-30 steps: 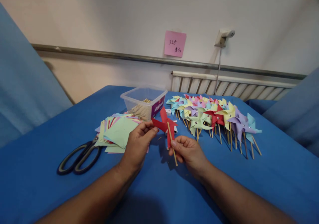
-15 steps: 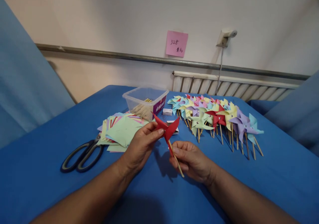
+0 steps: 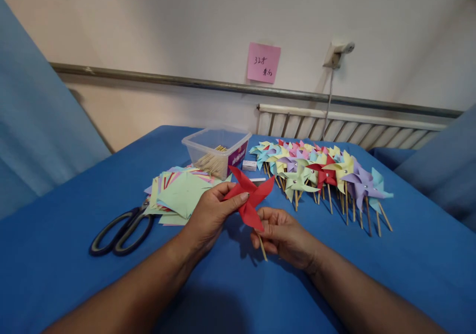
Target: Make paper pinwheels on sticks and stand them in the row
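Observation:
A red paper pinwheel [image 3: 253,195] is held up between my two hands, its blades facing me. My left hand [image 3: 213,210] pinches it, thumb on the middle of the blades and fingers behind. Below the blades, my right hand [image 3: 284,237] is closed around the thin wooden stick [image 3: 263,249], whose lower end pokes out under the fingers. The upper part of the stick is hidden behind the red paper. Partly covered by the pinwheel, a small open box [image 3: 258,180] lies on the table behind it.
Cut paper squares [image 3: 184,193] are stacked at left, with black-handled scissors [image 3: 121,232] beside them. A clear plastic tub [image 3: 197,148] holds wooden sticks. A small white box [image 3: 249,165] stands near it. Several finished pinwheels [image 3: 327,173] lie at right on the blue cloth [image 3: 223,294].
The red pinwheel has turned so that its blades now face me, where before it was seen more edge-on. Its stick now shows less. Both hands stay in nearly the same place.

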Available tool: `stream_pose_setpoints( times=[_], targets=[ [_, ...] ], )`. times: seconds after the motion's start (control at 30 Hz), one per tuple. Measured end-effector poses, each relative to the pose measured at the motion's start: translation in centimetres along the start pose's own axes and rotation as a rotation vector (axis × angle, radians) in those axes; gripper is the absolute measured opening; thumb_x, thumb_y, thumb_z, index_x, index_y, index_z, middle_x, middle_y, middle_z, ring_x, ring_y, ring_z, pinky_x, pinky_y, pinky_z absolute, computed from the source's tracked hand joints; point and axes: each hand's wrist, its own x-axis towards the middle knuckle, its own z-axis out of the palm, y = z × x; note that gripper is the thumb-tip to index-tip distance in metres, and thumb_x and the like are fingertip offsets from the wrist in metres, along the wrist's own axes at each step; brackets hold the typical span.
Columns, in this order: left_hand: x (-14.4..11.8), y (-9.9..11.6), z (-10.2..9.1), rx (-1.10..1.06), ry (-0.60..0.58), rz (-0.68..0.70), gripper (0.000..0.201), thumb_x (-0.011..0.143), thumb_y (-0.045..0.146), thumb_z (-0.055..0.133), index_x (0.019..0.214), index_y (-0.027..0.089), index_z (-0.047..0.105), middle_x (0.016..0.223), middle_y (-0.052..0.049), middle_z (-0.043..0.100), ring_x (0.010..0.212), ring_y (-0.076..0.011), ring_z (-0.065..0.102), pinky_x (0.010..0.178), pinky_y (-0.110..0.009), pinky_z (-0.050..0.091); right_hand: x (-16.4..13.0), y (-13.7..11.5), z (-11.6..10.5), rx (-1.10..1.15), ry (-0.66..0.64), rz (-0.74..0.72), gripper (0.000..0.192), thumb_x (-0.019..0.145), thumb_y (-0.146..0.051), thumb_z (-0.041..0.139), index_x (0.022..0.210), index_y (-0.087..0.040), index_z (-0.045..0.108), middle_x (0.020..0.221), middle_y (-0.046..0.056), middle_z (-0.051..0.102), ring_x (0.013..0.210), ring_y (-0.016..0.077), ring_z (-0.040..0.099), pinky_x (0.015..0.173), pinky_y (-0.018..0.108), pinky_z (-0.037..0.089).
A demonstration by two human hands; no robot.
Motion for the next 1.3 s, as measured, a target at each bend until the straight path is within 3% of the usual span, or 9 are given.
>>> stream_pose_setpoints(
  times=[0.33,0.7,0.8,0.93,1.1,1.3],
  targets=[
    [-0.1,-0.5,0.2,0.023,-0.016,-0.032,0.022,0.07,0.032,0.073,0.081,0.016,0.064,0.071,-0.001,0.064,0.059,-0.0121,0.056,0.057,-0.024,0.043,0.7,1.0,0.2,-0.136,0.102,-0.049,0.034,0.068,-0.04,0.077,0.076,-0.017,0.053,0.064,0.0,0.071,0.036,0.0052,0.048,0.039,0.018,0.033],
    [-0.3,-0.3,0.3,-0.014,-0.034,-0.087,0.023,0.069,0.031,0.074,0.084,0.015,0.066,0.075,-0.003,0.067,0.062,-0.014,0.06,0.06,-0.025,0.047,0.7,0.8,-0.4,-0.259,0.068,-0.04,0.03,0.073,-0.044,0.072,0.074,-0.016,0.06,0.062,0.0,0.068,0.043,0.0065,0.054,0.044,0.019,0.038],
    [-0.3,-0.1,0.5,-0.114,-0.042,-0.129,0.023,0.07,0.028,0.074,0.088,0.014,0.066,0.079,-0.005,0.069,0.068,-0.0152,0.062,0.067,-0.027,0.049,0.8,0.1,-1.0,-0.268,0.182,-0.162,0.029,0.073,-0.044,0.072,0.073,-0.017,0.062,0.059,-0.002,0.065,0.047,0.0075,0.054,0.048,0.021,0.041],
    [-0.4,-0.2,0.7,-0.184,-0.059,-0.194,0.021,0.07,0.024,0.073,0.088,0.013,0.067,0.079,-0.006,0.069,0.068,-0.0146,0.063,0.068,-0.026,0.048,0.7,-0.3,-1.2,-0.288,0.296,-0.34,0.025,0.07,-0.038,0.075,0.08,-0.019,0.065,0.073,0.001,0.068,0.054,0.0093,0.055,0.053,0.024,0.045],
    [-0.5,-0.8,0.8,-0.177,-0.071,-0.247,0.021,0.066,0.022,0.075,0.084,0.013,0.067,0.076,-0.004,0.068,0.066,-0.0133,0.061,0.066,-0.025,0.047,0.5,0.0,-0.6,-0.346,0.367,-0.366,0.024,0.067,-0.036,0.078,0.077,-0.019,0.064,0.065,-0.001,0.064,0.055,0.0109,0.055,0.056,0.025,0.045],
    [-0.4,-1.2,0.9,-0.155,-0.06,-0.227,0.022,0.065,0.022,0.076,0.083,0.013,0.066,0.074,-0.004,0.067,0.065,-0.0136,0.061,0.066,-0.025,0.046,0.5,0.0,-0.5,-0.305,0.345,-0.35,0.025,0.069,-0.037,0.076,0.077,-0.019,0.061,0.066,-0.002,0.063,0.058,0.0112,0.057,0.058,0.026,0.046]
  ],
)
